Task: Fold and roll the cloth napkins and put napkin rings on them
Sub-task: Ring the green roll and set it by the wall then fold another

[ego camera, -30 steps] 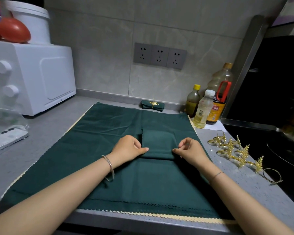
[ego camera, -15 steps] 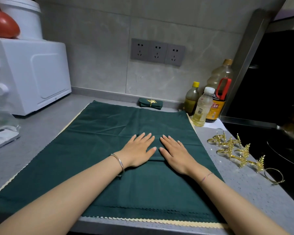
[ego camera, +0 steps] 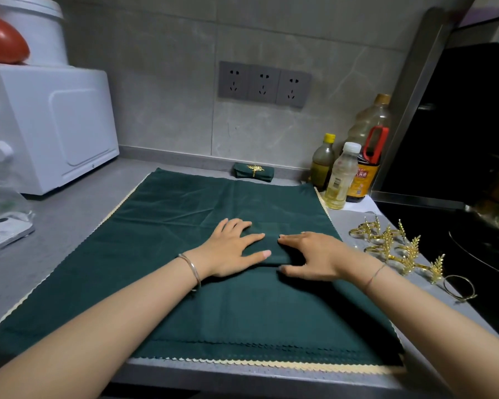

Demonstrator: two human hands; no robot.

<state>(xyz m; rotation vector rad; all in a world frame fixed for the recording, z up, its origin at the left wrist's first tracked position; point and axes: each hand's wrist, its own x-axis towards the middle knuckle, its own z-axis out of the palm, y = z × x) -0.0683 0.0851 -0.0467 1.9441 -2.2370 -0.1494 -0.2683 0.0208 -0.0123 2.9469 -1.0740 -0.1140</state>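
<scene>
The left hand (ego camera: 231, 250) lies flat with straight fingers, pressing the left part of the small folded napkin (ego camera: 268, 249). The right hand (ego camera: 317, 259) rests spread on its right part, thumb at the near edge. That napkin sits on the stack of open green napkins (ego camera: 156, 254) (cream scalloped trim shows along the edges) on the grey counter (ego camera: 69, 203). Gold napkin rings (ego camera: 386, 246) lie just right of the stack, and a ringed napkin (ego camera: 253, 171) rests by the wall.

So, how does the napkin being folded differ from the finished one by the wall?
The napkin being folded lies flat, ringless, with the left hand and right hand on it; the finished napkin is a compact bundle in a gold leaf ring, untouched. Both are dark green.
</scene>
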